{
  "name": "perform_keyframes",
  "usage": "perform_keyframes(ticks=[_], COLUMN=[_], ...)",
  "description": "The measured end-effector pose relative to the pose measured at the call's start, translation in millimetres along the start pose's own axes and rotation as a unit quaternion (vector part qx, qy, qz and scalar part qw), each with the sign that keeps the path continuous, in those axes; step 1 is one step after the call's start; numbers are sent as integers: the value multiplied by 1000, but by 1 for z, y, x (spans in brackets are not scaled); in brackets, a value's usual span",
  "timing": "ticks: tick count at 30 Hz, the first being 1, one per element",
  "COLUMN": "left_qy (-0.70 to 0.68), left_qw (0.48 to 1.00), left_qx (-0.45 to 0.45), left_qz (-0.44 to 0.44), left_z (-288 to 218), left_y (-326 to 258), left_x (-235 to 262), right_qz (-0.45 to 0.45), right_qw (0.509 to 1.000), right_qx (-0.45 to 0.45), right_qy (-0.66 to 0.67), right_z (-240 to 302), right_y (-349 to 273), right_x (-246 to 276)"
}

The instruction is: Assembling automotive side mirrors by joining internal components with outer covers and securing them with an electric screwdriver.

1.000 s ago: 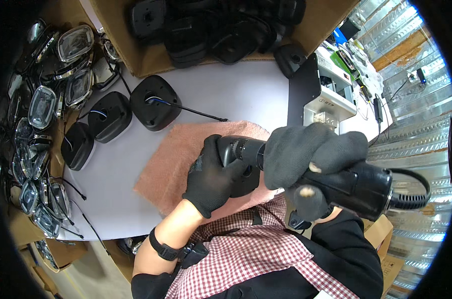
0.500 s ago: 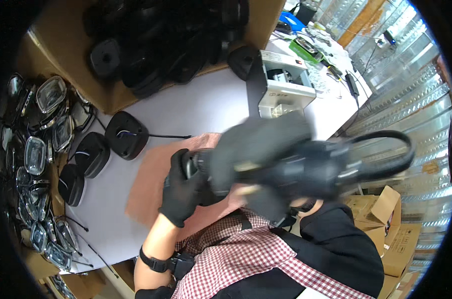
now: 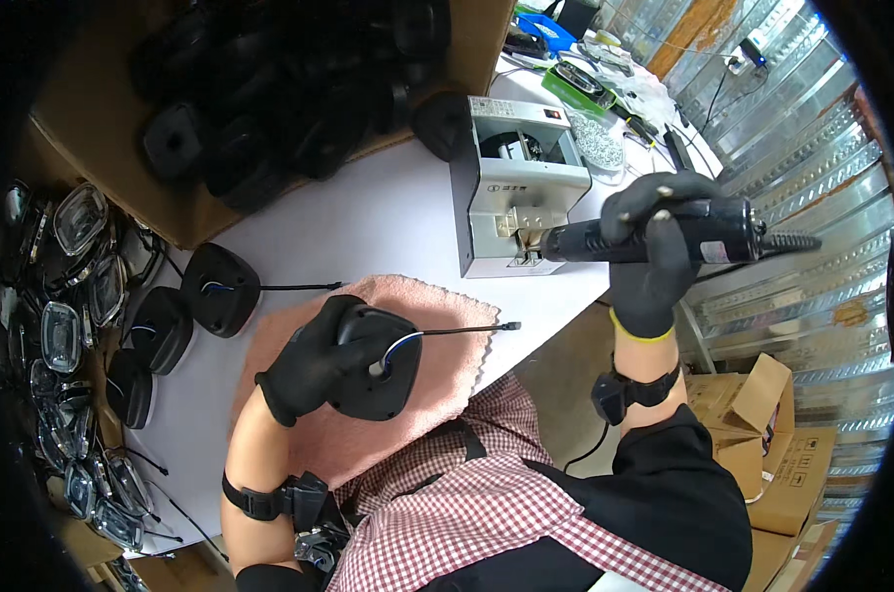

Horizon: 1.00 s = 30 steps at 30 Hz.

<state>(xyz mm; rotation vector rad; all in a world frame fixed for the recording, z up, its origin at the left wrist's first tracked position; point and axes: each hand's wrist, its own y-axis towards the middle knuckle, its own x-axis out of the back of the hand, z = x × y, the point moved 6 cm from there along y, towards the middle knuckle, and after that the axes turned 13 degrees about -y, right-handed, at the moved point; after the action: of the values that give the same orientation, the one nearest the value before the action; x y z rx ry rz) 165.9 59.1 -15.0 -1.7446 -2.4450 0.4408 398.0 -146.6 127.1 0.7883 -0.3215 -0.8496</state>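
My left hand [image 3: 309, 365], in a black glove, grips a rounded black plastic housing [image 3: 373, 400] over a pink cloth [image 3: 447, 301]. White and blue wires come out of a hole in the housing, and its black cable [image 3: 466, 330] stretches right to a small connector. Also gloved, my right hand [image 3: 654, 247] is closed round a black electric screwdriver [image 3: 585, 242] held level. The screwdriver's tip points left, at the front outlet of a grey and white screw feeder [image 3: 526, 187]. Whether the tip touches a screw is too small to tell.
Several similar black housings [image 3: 220, 291] with cables lie left of the cloth. A large cardboard box [image 3: 102, 128] of black parts stands behind. Clear-lensed parts [image 3: 62, 335] fill the far left. Tools and a green tray [image 3: 575, 89] lie back right; cardboard boxes [image 3: 787, 464] stand at lower right.
My right hand and the screwdriver, blurred over the cloth before, have moved forward and right to the screw feeder. My left hand keeps hold of the housing, whose wired side now shows.
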Motion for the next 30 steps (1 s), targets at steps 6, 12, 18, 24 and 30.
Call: perform_keyframes(ticks=[6, 12, 18, 24, 30], left_qy=[-51, -103, -112, -78, -62], left_qw=[998, 985, 978, 972, 973], left_qx=[-12, -45, -66, -117, -95], left_qz=[-23, -134, -164, -187, -199], left_z=[-4, 15, 16, 22, 18], left_y=[-2, -11, -16, -28, -29], left_x=[-3, 3, -5, -6, -5], right_qz=[151, -36, 134, 200, 262], right_qw=[989, 993, 947, 941, 932], right_qx=[-9, -116, -108, -50, 15], right_qy=[-5, 12, 272, 269, 250], right_z=[1, 12, 71, 68, 66], right_y=[12, -6, -54, -78, -88], right_x=[-40, -27, -94, -127, -142])
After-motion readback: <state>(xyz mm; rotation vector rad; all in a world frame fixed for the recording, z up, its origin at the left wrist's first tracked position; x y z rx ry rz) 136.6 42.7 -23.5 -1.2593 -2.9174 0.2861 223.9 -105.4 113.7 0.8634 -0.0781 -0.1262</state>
